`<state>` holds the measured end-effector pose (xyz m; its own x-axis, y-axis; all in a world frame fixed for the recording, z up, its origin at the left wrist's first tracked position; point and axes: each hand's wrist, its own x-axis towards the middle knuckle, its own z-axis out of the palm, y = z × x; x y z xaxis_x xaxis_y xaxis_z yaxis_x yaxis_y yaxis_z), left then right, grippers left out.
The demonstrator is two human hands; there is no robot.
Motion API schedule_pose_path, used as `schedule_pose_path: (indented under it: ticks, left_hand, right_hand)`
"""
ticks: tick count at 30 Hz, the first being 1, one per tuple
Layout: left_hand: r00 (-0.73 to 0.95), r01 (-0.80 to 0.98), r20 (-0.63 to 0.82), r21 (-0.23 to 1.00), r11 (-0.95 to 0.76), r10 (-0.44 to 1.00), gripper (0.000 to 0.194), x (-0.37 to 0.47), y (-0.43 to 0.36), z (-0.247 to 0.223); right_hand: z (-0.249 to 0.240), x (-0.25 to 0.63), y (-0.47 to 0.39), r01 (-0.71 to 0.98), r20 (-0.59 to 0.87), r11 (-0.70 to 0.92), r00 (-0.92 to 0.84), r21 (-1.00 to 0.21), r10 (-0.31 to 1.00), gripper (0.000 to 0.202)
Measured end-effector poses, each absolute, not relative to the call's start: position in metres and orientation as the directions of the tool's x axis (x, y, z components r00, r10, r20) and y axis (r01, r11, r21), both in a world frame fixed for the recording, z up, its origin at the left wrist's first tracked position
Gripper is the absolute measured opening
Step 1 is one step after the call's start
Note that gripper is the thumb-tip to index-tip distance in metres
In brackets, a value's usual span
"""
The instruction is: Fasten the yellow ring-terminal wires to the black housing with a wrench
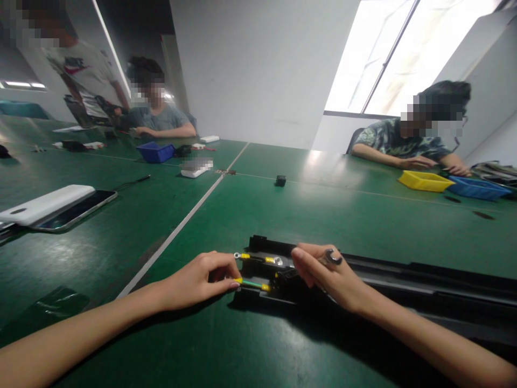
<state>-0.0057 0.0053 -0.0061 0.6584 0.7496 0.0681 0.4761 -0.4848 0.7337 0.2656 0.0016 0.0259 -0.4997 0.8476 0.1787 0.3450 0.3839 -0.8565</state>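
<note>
A long black metal housing (383,277) lies across the green table on the right. At its left end are two short wires with ring terminals. The nearer, a green wire (251,284) with yellow sleeves, has its left end pinched between thumb and finger of my left hand (205,277). Farther back, the other wire (256,260) ends in bare metal rings, one to the left of the housing. My right hand (323,272) is closed over the housing around a hand tool (333,257); only a shiny metal end shows above the fingers, so its exact kind is unclear.
A phone (76,210) and a white case (52,202) lie at the left. Farther off are a dark blue bin (155,152), a small black block (280,180), a yellow bin (425,181) and a blue bin (479,188). Several people are across the table.
</note>
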Motion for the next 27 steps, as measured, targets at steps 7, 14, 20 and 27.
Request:
schedule_pose_path:
  ticks: [7,14,20,27]
  left_hand:
    - [0.656,0.483,0.058,0.735,-0.477,0.752,0.009,-0.0052,0.0060,-0.0058]
    - [0.652,0.492,0.056,0.728,-0.477,0.756,0.010,-0.0050,0.0051,-0.0052]
    - [0.652,0.489,0.055,0.732,-0.474,0.756,0.009,-0.0044,0.0057,-0.0044]
    - [0.656,0.492,0.056,0.724,-0.483,0.753,0.010,-0.0046,0.0066,-0.0060]
  right_hand:
    - [0.0260,0.2659,0.0011,0.389,0.122,0.358,-0.514,-0.849,0.849,0.050]
    - [0.0264,0.2666,0.0005,0.411,0.094,0.357,-0.537,-0.839,0.838,0.049]
    - [0.0279,0.2653,0.0014,0.408,0.079,0.344,-0.541,-0.846,0.837,0.048]
    - [0.0284,0.2655,0.0003,0.401,0.075,0.344,-0.553,-0.849,0.830,0.050]
